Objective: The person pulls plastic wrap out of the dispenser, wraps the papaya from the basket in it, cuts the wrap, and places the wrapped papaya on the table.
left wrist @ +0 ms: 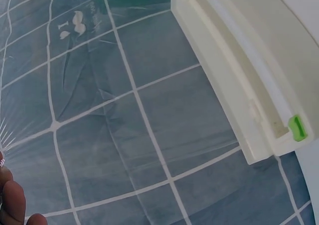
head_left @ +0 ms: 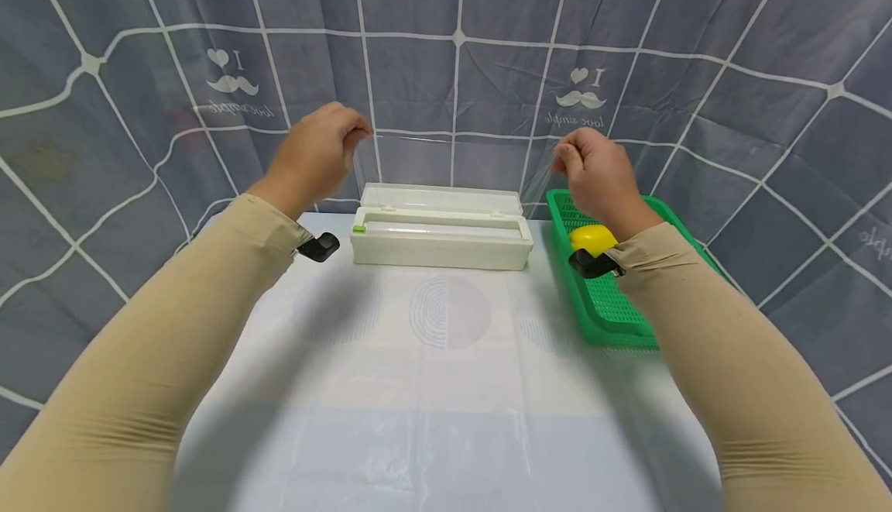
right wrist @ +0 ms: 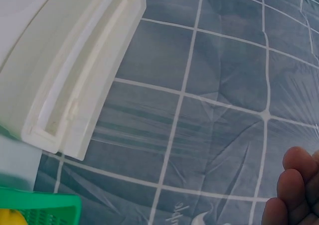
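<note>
A sheet of clear cling film point(head_left: 418, 139) is stretched between my two raised hands, its top edge a thin bright line. My left hand point(head_left: 317, 156) pinches one corner; creases fan out from those fingers in the left wrist view. The other corner is pinched by my right hand point(head_left: 599, 175), where the film point(right wrist: 134, 135) hangs in folds. Below and between the hands stands a white cling film dispenser point(head_left: 439, 252) with its lid point(head_left: 442, 198) raised. A roll point(head_left: 446, 231) lies inside, and a green slide cutter point(head_left: 358, 228) sits at its left end.
A green plastic basket point(head_left: 592, 326) stands at the right, beneath my right forearm, with a smooth, rounded yellow item point(head_left: 592, 239) in it. A pale patterned cloth covers the table point(head_left: 446, 388). Behind hangs a grey curtain point(head_left: 411, 1) with white grid lines.
</note>
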The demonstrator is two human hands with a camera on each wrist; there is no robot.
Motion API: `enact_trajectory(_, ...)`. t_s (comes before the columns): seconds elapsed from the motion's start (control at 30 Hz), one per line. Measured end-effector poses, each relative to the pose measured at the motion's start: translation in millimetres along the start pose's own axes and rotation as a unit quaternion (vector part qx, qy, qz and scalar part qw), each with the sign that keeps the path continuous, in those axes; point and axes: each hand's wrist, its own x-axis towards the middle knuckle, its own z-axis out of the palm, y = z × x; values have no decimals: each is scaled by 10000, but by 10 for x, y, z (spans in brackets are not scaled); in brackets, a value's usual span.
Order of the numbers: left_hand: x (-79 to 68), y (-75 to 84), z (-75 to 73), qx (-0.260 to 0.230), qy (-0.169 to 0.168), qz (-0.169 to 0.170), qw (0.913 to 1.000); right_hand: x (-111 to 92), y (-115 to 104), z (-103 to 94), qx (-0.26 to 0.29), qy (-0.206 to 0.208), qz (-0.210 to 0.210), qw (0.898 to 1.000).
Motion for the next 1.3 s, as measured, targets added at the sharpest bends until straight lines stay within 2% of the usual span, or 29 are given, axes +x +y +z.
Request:
enact_trajectory(0.3,-17,80,-91,28,220,84,9997,-6,-30,-65,59,273,-172,9995)
enact_trajectory(0.53,-31,148,-138,28,470,297,9984,-39,-58,-127,206,451,-109,9987)
enact_trajectory(0.8,-79,208,-212,-61,669,383,9970,-84,-112,-193,411,597,-123,9973)
enact_trajectory(1.07,-114,247,-278,-100,761,491,9958,-135,-145,-234,417,924,-357,9942)
enact_trajectory(1.3,-154,306,-339,-85,971,680,9929,-186,-169,-283,455,1110,-474,9916)
